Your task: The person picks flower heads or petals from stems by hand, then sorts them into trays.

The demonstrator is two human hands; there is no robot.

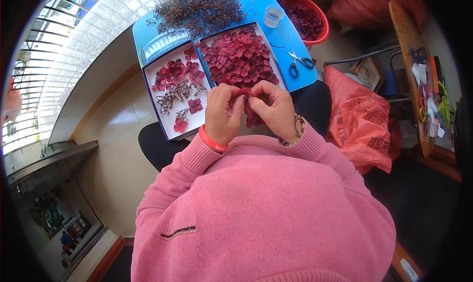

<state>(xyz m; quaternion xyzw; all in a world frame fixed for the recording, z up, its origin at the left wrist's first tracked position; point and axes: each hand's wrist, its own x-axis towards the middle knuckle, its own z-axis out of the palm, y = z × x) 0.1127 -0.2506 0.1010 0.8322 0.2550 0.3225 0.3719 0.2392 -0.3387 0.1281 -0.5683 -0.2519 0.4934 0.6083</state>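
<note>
My left hand point(224, 109) and my right hand point(273, 107) meet in front of my chest, both with fingers pinched together. Between the fingertips is a small dark red flower point(243, 91), partly hidden by the thumbs. More red petals point(253, 119) show just below my hands. Beyond them, the right half of a shallow box holds a heap of dark red flowers point(236, 55). In the left half of the white box point(156, 67) are loose red flowers point(172, 74) and thin brown stems point(177, 92).
The blue table point(305, 77) carries a pile of brown stems point(199, 8), a clear cup point(273, 16) and scissors point(297, 63). A red basin point(322, 33) of petals stands behind it. A red plastic bag point(357, 117) is at the right, near a wooden board point(411, 60).
</note>
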